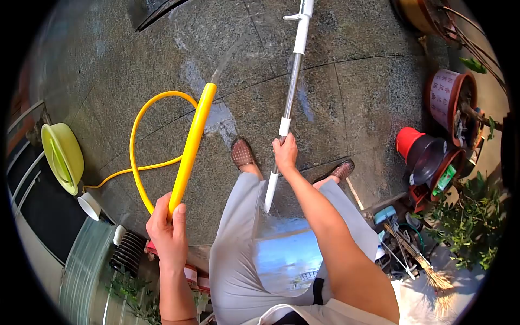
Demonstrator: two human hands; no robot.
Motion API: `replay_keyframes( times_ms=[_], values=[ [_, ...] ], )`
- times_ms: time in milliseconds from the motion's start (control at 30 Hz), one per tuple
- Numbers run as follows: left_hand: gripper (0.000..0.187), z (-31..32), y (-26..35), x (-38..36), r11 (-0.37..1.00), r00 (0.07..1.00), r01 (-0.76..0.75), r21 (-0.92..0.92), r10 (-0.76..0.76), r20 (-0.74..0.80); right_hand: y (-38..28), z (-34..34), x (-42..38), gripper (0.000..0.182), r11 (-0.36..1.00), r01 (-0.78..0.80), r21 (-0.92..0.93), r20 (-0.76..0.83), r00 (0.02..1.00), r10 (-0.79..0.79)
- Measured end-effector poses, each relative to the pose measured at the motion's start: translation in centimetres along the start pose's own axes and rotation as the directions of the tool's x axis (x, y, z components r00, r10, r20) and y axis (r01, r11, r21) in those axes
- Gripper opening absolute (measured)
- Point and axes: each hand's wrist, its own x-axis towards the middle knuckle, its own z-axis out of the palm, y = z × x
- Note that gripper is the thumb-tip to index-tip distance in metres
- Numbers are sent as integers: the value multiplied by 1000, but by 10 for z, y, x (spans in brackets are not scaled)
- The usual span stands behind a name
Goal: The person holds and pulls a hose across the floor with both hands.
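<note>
My left hand [169, 230] is closed around the lower end of a yellow hose [192, 146], whose free end points up and away, with water coming out of it. The thinner part of the hose loops on the left over the stone floor. My right hand [285, 151] grips a long pole [293, 81] with a metal shaft and white plastic sections. The pole's white lower tip hangs between my legs, and its upper end runs out of the top of the view.
Wet stone paving [260, 103] lies ahead. At the left are a yellow-green basin [73, 157] and a white bucket [89, 206]. Flower pots, a red bucket [407, 142], a leafy plant [471, 222] and a straw broom [433, 275] line the right. My brown shoes stand apart.
</note>
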Motion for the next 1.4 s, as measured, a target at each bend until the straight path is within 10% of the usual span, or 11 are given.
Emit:
replay_keyframes(
  times_ms=[233, 367, 667, 1000, 1400],
  values=[
    [19, -53, 57, -11, 1000, 1000, -15, -26, 15, -3, -212, -149, 87, 31, 886, -33, 462, 135, 990, -34],
    [20, -93, 75, -14, 996, 997, -75, -47, 73, -37, -291, -270, 72, 37, 592, -161, 790, 305, 940, -152],
    [30, -192, 96, -21, 989, 991, -132, -68, 130, -24, -269, -519, -113, 66, 943, -235, 235, 387, 913, 130],
    [32, -290, 139, -1, 950, 986, -164, -266, 147, -85, -233, -540, -389, 70, 901, -388, 194, 322, 893, 315],
    [35, -334, 261, 145, 916, 959, -148, -372, 42, -279, -375, -567, -108, 67, 976, -182, 116, 328, 935, 135]
  ],
)
